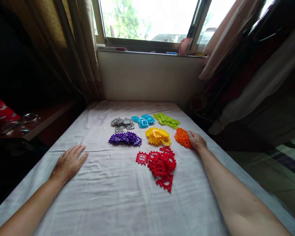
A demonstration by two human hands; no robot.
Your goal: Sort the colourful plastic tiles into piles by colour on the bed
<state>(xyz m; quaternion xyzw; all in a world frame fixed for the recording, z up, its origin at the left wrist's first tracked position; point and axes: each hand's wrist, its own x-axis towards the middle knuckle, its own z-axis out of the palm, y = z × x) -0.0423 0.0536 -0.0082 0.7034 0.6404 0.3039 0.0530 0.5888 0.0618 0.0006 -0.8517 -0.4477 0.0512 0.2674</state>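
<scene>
My left hand (68, 164) lies flat on the pale sheet, fingers spread, holding nothing. At the right, my right hand (196, 140) touches the edge of the orange pieces (182, 137); its fingers are bent and partly hidden, so a grip cannot be made out. Left of the orange pile are yellow pieces (157, 135) and purple pieces (125, 138). Behind lie grey pieces (122, 123), blue pieces (143, 121) and green pieces (166, 120). Nearest me is a heap of red pieces (161, 165).
The sheet (100, 203) covers a wide flat surface up to a low wall (149, 77) under a window. A pink cup (185, 46) stands on the sill. Glasses (30, 117) rest on a side table at the left. Curtains and hanging cloths flank both sides.
</scene>
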